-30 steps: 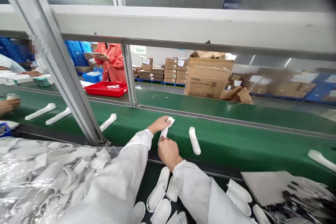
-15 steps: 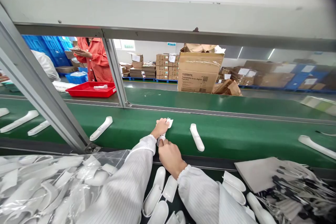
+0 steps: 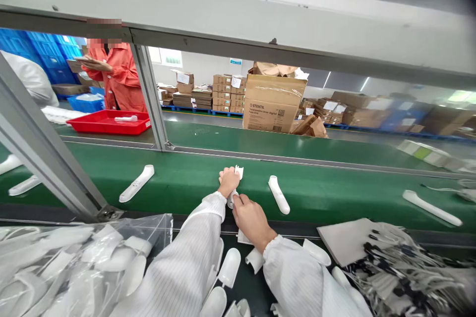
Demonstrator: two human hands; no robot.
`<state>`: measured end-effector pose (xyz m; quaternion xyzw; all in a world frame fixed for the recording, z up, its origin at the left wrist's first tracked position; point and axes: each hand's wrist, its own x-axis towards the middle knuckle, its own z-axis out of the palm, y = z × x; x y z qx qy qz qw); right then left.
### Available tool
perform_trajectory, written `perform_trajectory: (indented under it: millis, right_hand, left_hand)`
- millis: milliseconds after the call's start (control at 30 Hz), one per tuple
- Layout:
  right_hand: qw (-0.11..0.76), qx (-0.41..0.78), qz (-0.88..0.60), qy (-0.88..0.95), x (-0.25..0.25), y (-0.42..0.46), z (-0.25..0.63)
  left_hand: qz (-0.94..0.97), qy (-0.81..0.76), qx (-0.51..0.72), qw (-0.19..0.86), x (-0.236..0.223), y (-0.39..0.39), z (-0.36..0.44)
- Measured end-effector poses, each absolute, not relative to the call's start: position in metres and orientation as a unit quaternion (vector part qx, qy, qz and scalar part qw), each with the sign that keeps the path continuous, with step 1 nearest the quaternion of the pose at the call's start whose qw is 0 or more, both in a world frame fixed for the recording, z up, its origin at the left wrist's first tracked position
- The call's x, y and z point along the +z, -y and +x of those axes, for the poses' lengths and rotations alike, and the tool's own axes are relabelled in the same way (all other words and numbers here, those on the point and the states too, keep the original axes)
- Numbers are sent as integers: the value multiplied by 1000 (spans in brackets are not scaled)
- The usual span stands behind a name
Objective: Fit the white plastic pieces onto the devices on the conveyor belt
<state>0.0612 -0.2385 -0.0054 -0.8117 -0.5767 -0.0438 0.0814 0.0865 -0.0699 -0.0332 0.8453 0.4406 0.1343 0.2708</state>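
My left hand (image 3: 229, 181) is closed around the middle of a white plastic housing (image 3: 239, 172), whose notched end sticks out past the fingers above the green belt. My right hand (image 3: 253, 219) touches the near end of the same housing with thumb and forefinger; the fingers are curled, and whether they grip it or only press is partly hidden. To the right of my hands a slim white handle-shaped housing (image 3: 278, 194) lies on the belt. Below my wrists, several white shell pieces (image 3: 229, 266) lie on the dark work surface.
A clear bag of white parts (image 3: 82, 267) fills the lower left. Bundled cables (image 3: 401, 267) lie at lower right. Metal posts (image 3: 150, 99) and a crossbeam (image 3: 223, 20) frame the green belt (image 3: 193, 183). Beyond stand a red tray (image 3: 107, 126), a carton (image 3: 273, 104) and a person in orange (image 3: 119, 74).
The view has tilted and shifted slightly. My right hand has moved a little to the right of my left, showing more of the housing's near end. My left hand keeps its hold.
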Motion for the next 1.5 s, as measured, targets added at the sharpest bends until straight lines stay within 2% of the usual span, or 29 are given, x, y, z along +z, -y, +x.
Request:
perform_trajectory:
  millis: [167, 267, 433, 667, 900, 1033, 1200, 1300, 1367, 1500]
  right_hand:
    - [183, -10, -858, 479, -3, 241, 82]
    - [220, -13, -847, 485, -3, 246, 87]
    - [225, 6, -795, 563, -7, 259, 89]
    - [268, 18, -835, 480, -17, 258, 96]
    - [217, 45, -837, 499, -18, 267, 108]
    - [217, 57, -841, 493, -20, 271, 124]
    - [256, 67, -848, 460, -22, 276, 136]
    - [314, 62, -844, 431, -15, 277, 141]
    - [374, 60, -828, 413, -6, 273, 144]
    - [514, 101, -760, 385, 11, 252, 138]
  left_hand:
    - [844, -438, 122, 283, -32, 74, 96]
    - [846, -435, 118, 285, -31, 77, 102]
    - [845, -432, 129, 289, -35, 85, 113]
    - [843, -429, 126, 298, -38, 93, 129]
    - [850, -412, 116, 307, -36, 103, 140]
    - [863, -383, 110, 311, -37, 106, 143]
    - [888, -318, 96, 317, -29, 109, 146]
    - [903, -263, 105, 322, -12, 107, 138]
    - [895, -205, 159, 363, 2, 101, 123]
    - [759, -122, 221, 601, 26, 93, 72]
